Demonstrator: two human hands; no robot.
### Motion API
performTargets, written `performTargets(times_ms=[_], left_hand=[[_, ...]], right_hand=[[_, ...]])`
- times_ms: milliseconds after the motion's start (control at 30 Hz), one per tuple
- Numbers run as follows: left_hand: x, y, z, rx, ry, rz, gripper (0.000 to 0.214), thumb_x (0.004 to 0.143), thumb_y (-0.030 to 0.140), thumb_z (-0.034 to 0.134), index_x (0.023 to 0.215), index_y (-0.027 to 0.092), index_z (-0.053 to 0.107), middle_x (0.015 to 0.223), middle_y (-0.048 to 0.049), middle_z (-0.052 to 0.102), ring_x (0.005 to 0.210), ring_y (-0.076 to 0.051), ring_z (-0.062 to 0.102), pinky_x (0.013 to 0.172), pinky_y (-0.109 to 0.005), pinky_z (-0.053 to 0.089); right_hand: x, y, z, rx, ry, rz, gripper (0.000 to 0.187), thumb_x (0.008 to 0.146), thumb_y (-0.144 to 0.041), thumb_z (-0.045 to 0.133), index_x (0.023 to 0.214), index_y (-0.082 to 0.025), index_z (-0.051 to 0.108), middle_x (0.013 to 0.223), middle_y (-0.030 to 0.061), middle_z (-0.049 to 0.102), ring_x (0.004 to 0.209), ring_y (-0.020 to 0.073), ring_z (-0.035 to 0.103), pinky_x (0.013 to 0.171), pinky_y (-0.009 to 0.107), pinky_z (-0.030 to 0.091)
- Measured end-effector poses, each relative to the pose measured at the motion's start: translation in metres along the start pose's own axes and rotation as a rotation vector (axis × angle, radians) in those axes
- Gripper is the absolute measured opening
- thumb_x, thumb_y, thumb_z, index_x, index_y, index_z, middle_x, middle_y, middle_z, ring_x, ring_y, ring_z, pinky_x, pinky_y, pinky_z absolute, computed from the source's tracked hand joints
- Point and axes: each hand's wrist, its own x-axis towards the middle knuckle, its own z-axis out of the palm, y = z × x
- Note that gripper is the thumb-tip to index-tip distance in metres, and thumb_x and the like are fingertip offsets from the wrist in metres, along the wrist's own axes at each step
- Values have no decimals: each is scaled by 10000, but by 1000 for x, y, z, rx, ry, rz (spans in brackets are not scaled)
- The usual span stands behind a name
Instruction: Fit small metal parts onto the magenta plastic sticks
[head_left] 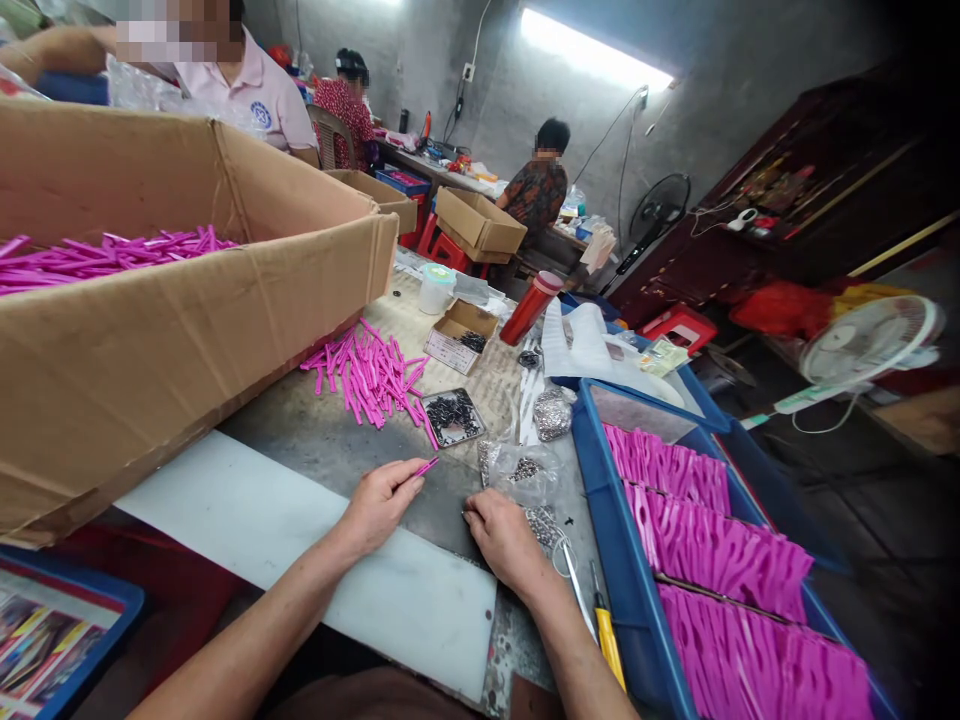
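My left hand (382,505) pinches a slim pink plastic piece (427,467) between thumb and fingertips, its end pointing away to the right. A little to the right, low over the dark tabletop, my right hand (499,530) is closed with thumb and index finger together; whatever they hold is too small to make out. Beyond the left hand lies a loose pile of similar pink pieces (367,375). Just past both hands sits a small square tray (480,432) of tiny dark metal parts. Clear bags of small silvery parts (553,414) lie beyond my right hand.
A large cardboard box (187,370) holding pink pieces stands at left. On the right, a blue crate (611,560) carries rows of pink pieces. Scissors (576,585) and a yellow-handled screwdriver (609,640) lie beside my right forearm. A red cylinder (531,308) stands farther back. Other people sit beyond.
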Motion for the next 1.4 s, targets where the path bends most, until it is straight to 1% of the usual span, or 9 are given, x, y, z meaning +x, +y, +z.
performTargets(times_ms=[167,300,567,800,900,1067,1200,1400], left_hand=[[0,0,1,-10,0,2,264,768,221,434,951,144,607,890,-47,646,805,-170,575,708,-254,439],[0,-1,1,-10,2,4,260,768,219,433,944,146,610,878,-42,647,790,-169,576,702,-257,441],[0,-1,1,-8,8,4,269,764,227,438,960,153,607,899,-48,646,806,-172,577,717,-261,442],[0,-2,2,-16,14,8,267,761,222,442,956,151,610,913,-51,646,823,-176,574,731,-267,439],[-1,-3,1,-24,7,5,268,763,225,443,958,146,609,918,-55,643,824,-178,573,731,-268,438],[-1,-2,0,-22,2,-1,256,766,232,440,948,171,609,903,-36,646,827,-177,567,746,-281,434],[-1,-2,1,-5,0,4,257,768,232,432,939,164,612,886,-34,648,821,-172,569,737,-271,437],[-1,-3,1,3,2,15,255,770,229,434,943,161,609,897,-40,645,810,-170,573,727,-264,437]], right_hand=[[2,-1,3,-101,-14,-24,155,765,-113,421,777,-155,569,763,58,568,715,166,534,655,239,393],[2,-2,3,-129,-12,-34,169,769,-99,402,771,-152,562,762,70,564,710,175,529,649,252,391],[-1,0,6,-102,22,-69,192,776,-67,374,782,-149,547,750,70,544,703,175,507,646,264,392],[-3,4,12,-83,53,-61,204,770,-44,362,784,-145,539,751,71,542,699,165,506,654,263,403],[-3,5,13,-49,78,-49,202,769,-46,360,772,-141,538,741,74,541,691,166,508,647,262,409],[-2,8,11,42,119,-34,190,770,-69,373,782,-154,542,732,63,553,698,167,518,646,262,412],[-2,7,8,52,89,-25,170,768,-83,398,786,-149,554,752,71,568,719,171,528,670,262,411],[0,4,6,-25,24,-10,164,772,-83,415,789,-149,563,763,67,572,743,163,534,692,239,405]])
